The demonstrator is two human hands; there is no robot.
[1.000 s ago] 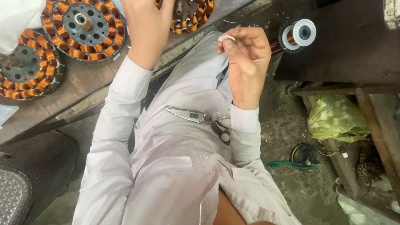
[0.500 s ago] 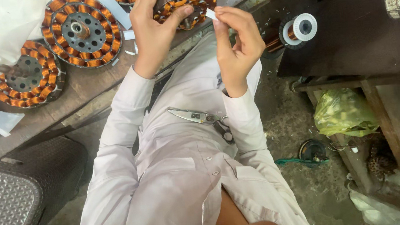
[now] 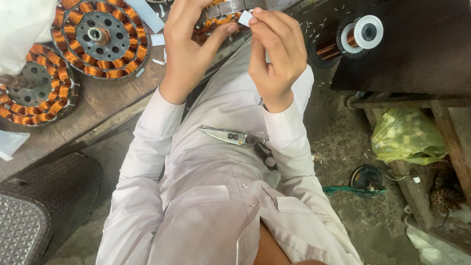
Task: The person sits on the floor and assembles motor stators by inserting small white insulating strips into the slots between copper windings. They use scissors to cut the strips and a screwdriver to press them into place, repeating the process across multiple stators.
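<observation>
My left hand (image 3: 192,38) grips a round motor stator with copper windings (image 3: 232,7), holding it up on edge at the workbench's front edge. My right hand (image 3: 273,48) pinches a small white paper strip (image 3: 246,18) between thumb and fingers, its tip touching the stator's metal rim. Both sleeves are pale and long. A pair of scissors (image 3: 236,138) lies on my lap below the hands.
Two more copper-wound stators (image 3: 100,35) (image 3: 33,94) lie on the wooden bench (image 3: 95,111). A spool of copper wire (image 3: 353,37) sits on the dark table at right. A dark woven stool (image 3: 20,228) stands at lower left, a yellow-green bag (image 3: 408,136) on the shelf at right.
My right hand has risen from my chest to the stator, bringing the white strip against its rim. My left hand has pulled the stator nearer to the bench edge and tilted it.
</observation>
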